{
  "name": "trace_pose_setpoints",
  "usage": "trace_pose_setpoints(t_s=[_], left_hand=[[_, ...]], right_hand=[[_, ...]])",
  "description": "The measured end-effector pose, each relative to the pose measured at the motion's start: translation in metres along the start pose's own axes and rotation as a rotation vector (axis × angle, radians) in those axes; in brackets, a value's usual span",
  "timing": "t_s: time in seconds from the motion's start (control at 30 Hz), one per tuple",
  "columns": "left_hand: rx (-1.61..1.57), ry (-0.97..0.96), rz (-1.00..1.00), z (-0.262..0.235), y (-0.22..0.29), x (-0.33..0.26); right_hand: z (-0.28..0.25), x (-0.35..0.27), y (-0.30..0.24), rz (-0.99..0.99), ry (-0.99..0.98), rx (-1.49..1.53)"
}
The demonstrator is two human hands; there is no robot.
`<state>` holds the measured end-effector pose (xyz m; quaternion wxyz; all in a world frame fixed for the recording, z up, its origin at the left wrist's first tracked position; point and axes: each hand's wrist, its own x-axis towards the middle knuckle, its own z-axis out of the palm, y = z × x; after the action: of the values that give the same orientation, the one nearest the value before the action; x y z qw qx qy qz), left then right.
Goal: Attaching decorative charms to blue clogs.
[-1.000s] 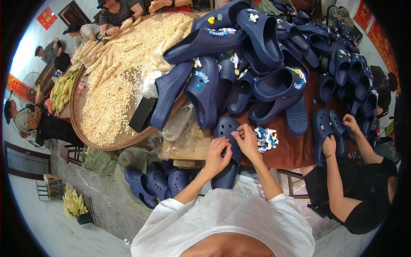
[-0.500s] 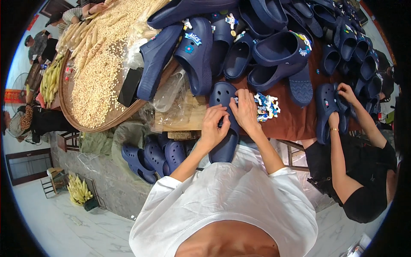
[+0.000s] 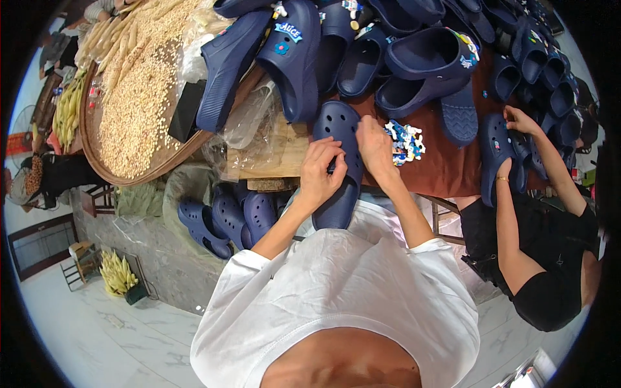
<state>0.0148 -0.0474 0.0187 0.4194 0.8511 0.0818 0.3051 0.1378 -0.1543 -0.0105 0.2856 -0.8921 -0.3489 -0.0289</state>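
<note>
Right hand point(image 3: 377, 147) slides to the navy clog's point(image 3: 352, 156) edge, fingers bunched (on what, can't tell); left hand point(image 3: 321, 169) rests there, fingers curled, visible holes still unfilled.

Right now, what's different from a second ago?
The right hand has shifted rightward across the navy clog to its right edge, nearer the charm pile; whether it holds anything is hidden. The camera's view has dipped. The left hand stays on the clog's left side.
</note>
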Motion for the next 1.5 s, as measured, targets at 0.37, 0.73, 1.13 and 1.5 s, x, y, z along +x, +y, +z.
trace_pose_setpoints(t_s=[0.37,0.73,1.13,1.5], left_hand=[[-0.042,0.062,0.020,-0.004,-0.009,-0.009],[-0.117,0.108,-0.041,-0.028,0.006,-0.029],[-0.014,0.180,-0.134,-0.064,0.007,-0.076],[-0.164,-0.081,-0.473,-0.056,0.010,-0.097]], right_hand=[[-0.020,-0.013,0.035,0.093,0.078,0.021],[-0.037,-0.023,0.011,0.084,-0.019,0.036],[-0.045,-0.064,-0.051,-0.098,-0.214,0.125],[-0.035,-0.091,-0.045,0.080,-0.175,0.254]])
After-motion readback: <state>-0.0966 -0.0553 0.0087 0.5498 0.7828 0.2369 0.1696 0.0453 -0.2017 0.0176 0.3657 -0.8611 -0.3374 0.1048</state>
